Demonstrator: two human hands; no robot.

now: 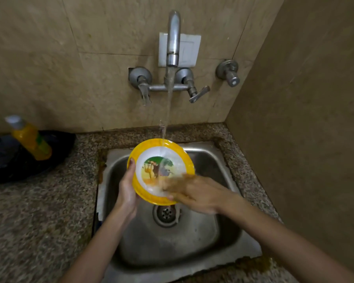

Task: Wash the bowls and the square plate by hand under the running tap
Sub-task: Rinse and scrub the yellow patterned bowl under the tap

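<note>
The left hand point(127, 190) grips the yellow bowl point(151, 176) by its rim over the sink point(213, 231) under the tap point(173, 37); the blurred right hand point(194, 193) lies flat, fingers spread, inside it

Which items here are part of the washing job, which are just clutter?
In use:
- yellow-rimmed bowl
- left hand, gripping the bowl's rim
- right hand, rubbing inside the bowl
- tap, running
- sink

Lying about:
- yellow bottle
- black pan on the counter
- wall valve
</note>
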